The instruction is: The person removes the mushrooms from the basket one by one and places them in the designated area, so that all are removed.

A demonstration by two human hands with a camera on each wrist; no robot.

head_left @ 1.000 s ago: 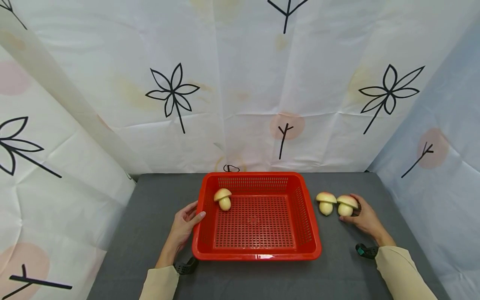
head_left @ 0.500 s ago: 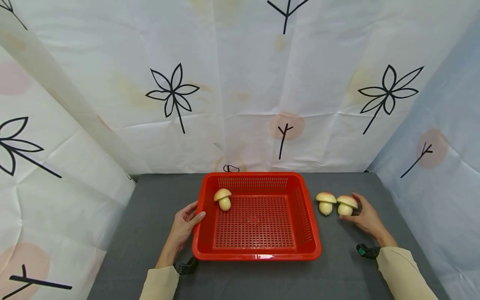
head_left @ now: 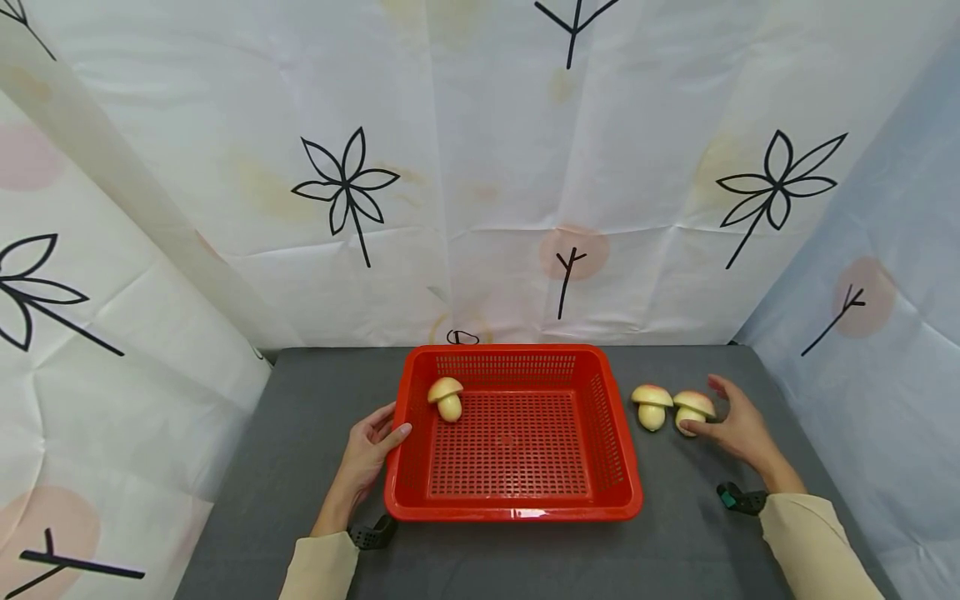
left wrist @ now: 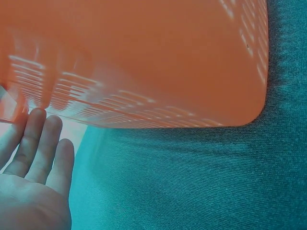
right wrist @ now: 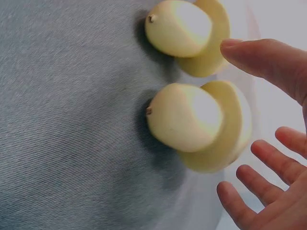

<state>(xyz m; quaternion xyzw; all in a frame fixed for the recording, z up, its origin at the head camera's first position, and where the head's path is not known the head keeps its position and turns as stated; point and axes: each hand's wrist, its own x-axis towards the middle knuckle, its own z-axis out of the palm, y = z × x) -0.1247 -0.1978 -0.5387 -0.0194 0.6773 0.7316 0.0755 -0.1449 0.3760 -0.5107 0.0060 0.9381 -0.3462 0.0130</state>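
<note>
A red perforated basket [head_left: 517, 514] stands on the grey table, with one mushroom [head_left: 447, 400] lying in its upper left corner. The left hand [head_left: 369, 450] holds the basket's left rim, thumb over the edge; in the left wrist view its fingers [left wrist: 48, 148] lie extended along the outer wall. Right of the basket two mushrooms with pale stems and reddish-yellow caps lie side by side, the left one [head_left: 652, 407] and the right one [head_left: 693, 404]. The right hand [head_left: 738, 429] is around the right one, thumb and fingers spread; the right wrist view shows a gap between fingers and mushroom [right wrist: 184, 117].
The grey table [head_left: 555, 562] meets a white patterned cloth backdrop [head_left: 480, 167] just behind the basket. More cloth hangs along the left and right sides. Dark bands circle both wrists.
The right hand's fingers have spread away from the right mushroom and the hand has shifted slightly right. The left hand and basket have stayed put.
</note>
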